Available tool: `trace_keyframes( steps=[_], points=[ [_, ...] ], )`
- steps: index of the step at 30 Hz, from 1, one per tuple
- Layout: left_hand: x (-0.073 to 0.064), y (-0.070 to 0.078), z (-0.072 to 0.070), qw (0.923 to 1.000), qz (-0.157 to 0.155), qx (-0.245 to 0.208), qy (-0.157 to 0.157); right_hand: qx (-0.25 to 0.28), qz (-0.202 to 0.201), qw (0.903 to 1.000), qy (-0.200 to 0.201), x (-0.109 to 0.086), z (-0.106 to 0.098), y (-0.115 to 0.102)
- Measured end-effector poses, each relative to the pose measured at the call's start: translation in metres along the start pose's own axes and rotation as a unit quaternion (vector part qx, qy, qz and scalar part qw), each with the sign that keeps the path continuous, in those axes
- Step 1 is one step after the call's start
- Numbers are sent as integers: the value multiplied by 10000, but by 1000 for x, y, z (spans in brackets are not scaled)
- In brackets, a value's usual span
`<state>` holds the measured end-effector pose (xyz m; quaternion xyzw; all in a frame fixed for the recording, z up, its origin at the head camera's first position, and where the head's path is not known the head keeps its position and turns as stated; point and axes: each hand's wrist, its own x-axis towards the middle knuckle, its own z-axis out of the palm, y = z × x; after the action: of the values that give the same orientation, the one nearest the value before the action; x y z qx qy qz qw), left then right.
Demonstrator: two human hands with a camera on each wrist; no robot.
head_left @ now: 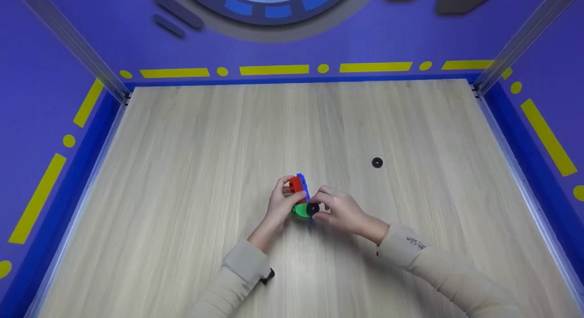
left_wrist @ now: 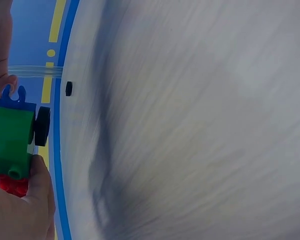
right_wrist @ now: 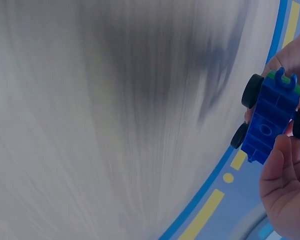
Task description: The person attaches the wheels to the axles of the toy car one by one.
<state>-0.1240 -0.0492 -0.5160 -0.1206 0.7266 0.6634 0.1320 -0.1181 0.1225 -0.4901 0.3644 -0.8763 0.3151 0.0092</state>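
The left hand (head_left: 278,205) grips the toy car (right_wrist: 267,116), the right hand (head_left: 343,211) pinches a black wheel (head_left: 313,209) between fingers (head_left: 324,198); crooked pushing may make it slip, its seating being unclear.

Before me spreads a pale wood-grain tabletop (head_left: 205,140), its grain running away from me. Beyond it stands a violet-blue back panel (head_left: 292,53), flanked by a left side panel (head_left: 36,90) and a right side panel (head_left: 552,71). Along all three I see yellow dashes (head_left: 273,70) alternating with yellow dots (head_left: 323,68). Silvery metal posts (head_left: 73,39) rise at the two far corners. High on the back panel, I can see part of a round blue emblem (head_left: 278,11), with brown angular shapes (head_left: 458,2) to its right.
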Motion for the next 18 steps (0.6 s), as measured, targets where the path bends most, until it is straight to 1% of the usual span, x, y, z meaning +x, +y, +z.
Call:
trace_keyframes(
  steps=[5, 10, 14, 18],
  points=[
    [0, 0, 0, 9998, -145, -93, 35, -346, -218, 9990, 194, 0, 2, 0],
    [1, 1, 1, 9999, -73, -122, 41, -424, -392, 9976, 376, -1, 6, 2],
    [2, 1, 1, 9999, -81, -124, 28, -406, -380, 9975, 427, -1, 8, 2],
    [1, 4, 0, 9996, -129, -245, -43, -428, -295, 9978, 403, -1, 8, 0]
  ],
)
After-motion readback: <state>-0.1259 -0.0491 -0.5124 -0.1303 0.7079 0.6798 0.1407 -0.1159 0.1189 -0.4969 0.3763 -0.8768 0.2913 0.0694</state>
